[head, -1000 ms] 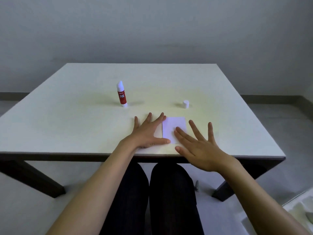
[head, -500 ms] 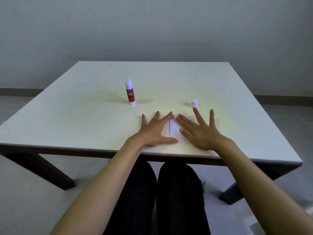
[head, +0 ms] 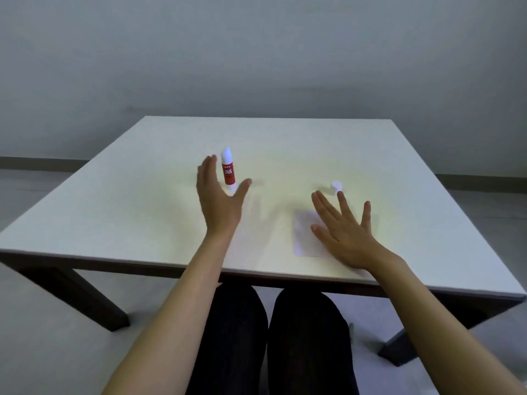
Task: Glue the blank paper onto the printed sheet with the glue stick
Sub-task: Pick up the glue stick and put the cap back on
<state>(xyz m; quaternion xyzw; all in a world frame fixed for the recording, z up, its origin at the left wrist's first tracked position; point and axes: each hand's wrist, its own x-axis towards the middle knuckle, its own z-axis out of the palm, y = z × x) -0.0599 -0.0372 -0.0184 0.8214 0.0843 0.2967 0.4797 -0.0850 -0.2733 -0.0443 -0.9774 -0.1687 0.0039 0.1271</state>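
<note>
Red-labelled glue stick (head: 228, 173) is standing uncapped as the open left hand (head: 219, 199) is cupping it, needing a low, upright grip, while the flat, empty right hand (head: 343, 233) is pinning the paper (head: 305, 238).

Grey wall (head: 256, 52), white table (head: 313, 143) — grey floor (head: 42, 323)

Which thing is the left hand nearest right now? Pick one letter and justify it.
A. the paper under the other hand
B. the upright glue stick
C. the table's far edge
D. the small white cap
B: the left hand is open, thumb and fingers spread either side of the upright glue stick, while the right hand rests flat on the paper.
</note>
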